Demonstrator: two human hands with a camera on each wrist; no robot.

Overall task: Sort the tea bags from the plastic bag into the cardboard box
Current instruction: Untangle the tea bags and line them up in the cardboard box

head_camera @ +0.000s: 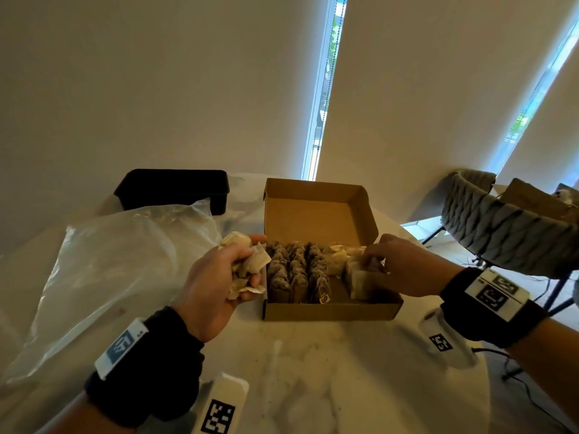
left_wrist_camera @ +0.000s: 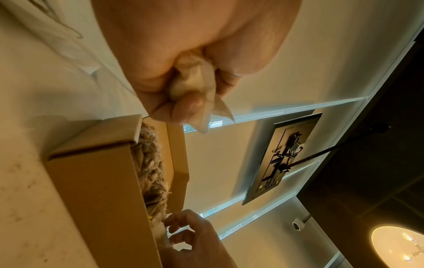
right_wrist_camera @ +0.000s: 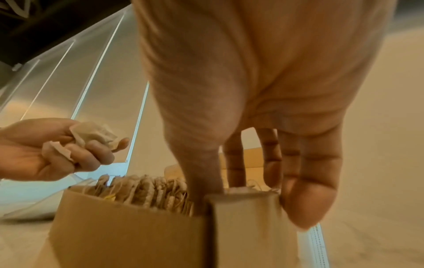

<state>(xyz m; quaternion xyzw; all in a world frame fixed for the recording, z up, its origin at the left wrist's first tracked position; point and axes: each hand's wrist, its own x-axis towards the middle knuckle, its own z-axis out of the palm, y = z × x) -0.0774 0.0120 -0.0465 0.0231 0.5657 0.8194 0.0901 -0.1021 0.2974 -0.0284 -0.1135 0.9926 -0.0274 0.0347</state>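
Head view first: a crumpled clutch of tea bags (head_camera: 242,264) sits bunched in the left hand (head_camera: 219,277), fingers curled tight round them just beside the cardboard box (head_camera: 332,310). Light, soft paper, I'd say, easily torn, best pinched by the flat body rather than the string. Right hand (head_camera: 404,266) reaches into the box's right end, fingertips pinching a bag among the packed rows (head_camera: 297,270). Plastic bag (head_camera: 125,261) lies to the left; what's left inside is too hazy to make out, and the box floor is hidden.
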